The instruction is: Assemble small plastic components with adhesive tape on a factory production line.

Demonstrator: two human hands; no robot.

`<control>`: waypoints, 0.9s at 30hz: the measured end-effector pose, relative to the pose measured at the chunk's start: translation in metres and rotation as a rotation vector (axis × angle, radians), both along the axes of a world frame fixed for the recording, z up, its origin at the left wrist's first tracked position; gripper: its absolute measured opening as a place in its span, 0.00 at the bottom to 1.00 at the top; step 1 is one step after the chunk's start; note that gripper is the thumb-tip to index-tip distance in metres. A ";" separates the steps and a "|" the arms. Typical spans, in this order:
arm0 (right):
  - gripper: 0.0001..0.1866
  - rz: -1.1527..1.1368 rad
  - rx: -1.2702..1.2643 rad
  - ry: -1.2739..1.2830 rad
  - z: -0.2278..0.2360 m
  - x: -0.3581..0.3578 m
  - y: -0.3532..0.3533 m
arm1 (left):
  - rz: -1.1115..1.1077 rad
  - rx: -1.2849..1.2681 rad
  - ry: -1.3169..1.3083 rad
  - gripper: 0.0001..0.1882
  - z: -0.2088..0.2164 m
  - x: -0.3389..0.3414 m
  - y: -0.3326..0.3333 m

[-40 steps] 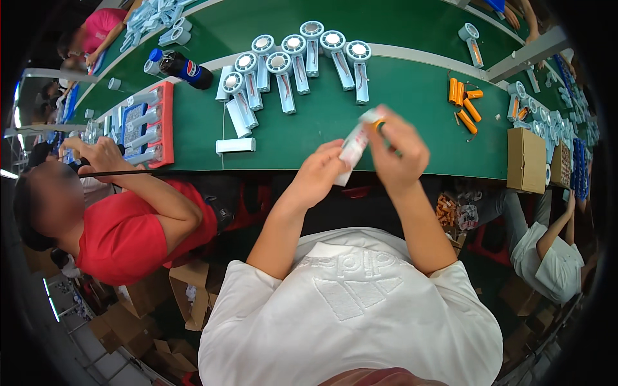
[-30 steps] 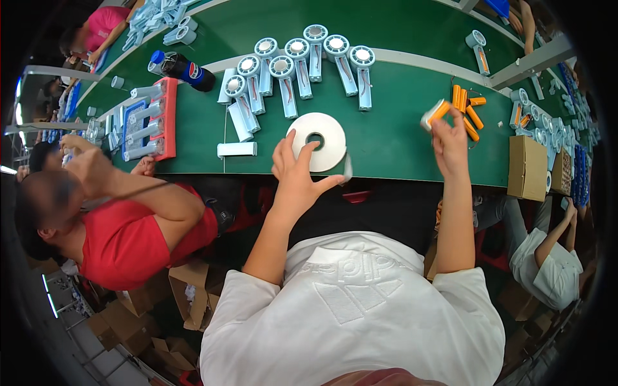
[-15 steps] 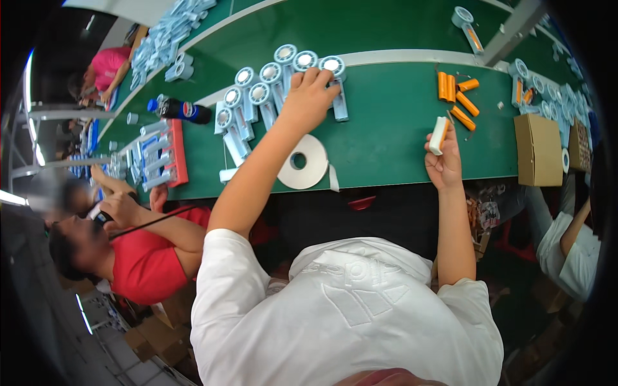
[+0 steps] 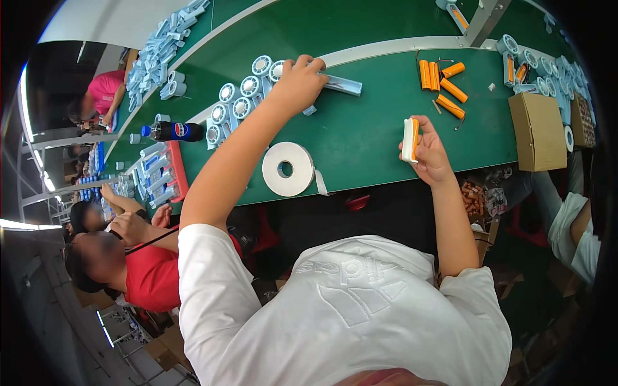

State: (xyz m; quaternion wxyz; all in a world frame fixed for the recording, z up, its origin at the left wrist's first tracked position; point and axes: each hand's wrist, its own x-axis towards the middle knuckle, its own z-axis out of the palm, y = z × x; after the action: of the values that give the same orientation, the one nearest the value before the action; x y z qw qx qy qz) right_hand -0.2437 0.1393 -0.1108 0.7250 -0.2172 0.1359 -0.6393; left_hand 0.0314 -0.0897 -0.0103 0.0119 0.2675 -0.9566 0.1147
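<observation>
My left hand (image 4: 301,85) is closed round the round head of a light blue handheld fan body (image 4: 345,85), whose handle sticks out to the right from under my fingers. Beneath and beside that hand stands a cluster of similar fan bodies (image 4: 250,85), with round grilled heads and pale centres. Pinched in my right hand (image 4: 430,154), above the table, is an orange cylindrical battery (image 4: 414,136) with a white strip along its side. Several loose orange batteries (image 4: 452,94) with thin wires lie beyond my right hand.
A roll of white tape (image 4: 270,180) lies near the front edge. Left of it are a dark drink bottle (image 4: 177,132) and a red tray (image 4: 178,168) of blue parts. A cardboard box (image 4: 537,132) stands at right. A person in red (image 4: 151,276) sits at left.
The fan body under my left hand has swung from handle toward me to handle pointing right. My right hand has moved left with the battery, whose tilt has changed. The view has shifted slightly.
</observation>
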 end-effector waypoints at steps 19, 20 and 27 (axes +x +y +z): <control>0.35 -0.774 -0.382 1.324 0.019 0.003 0.041 | -0.302 0.399 0.489 0.10 -0.026 -0.025 0.134; 0.35 -0.783 -0.463 1.355 0.021 0.001 0.040 | -0.308 0.399 0.503 0.10 -0.029 -0.026 0.131; 0.24 -0.797 -0.673 1.598 0.038 0.005 0.023 | -0.320 0.401 0.518 0.10 -0.037 -0.026 0.130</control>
State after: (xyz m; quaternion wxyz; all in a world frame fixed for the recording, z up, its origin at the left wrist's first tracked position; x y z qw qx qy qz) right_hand -0.2388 0.1622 -0.0733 0.0461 -0.7246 0.4641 -0.5075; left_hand 0.0055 0.0405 -0.0477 0.2189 0.1317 -0.9551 -0.1502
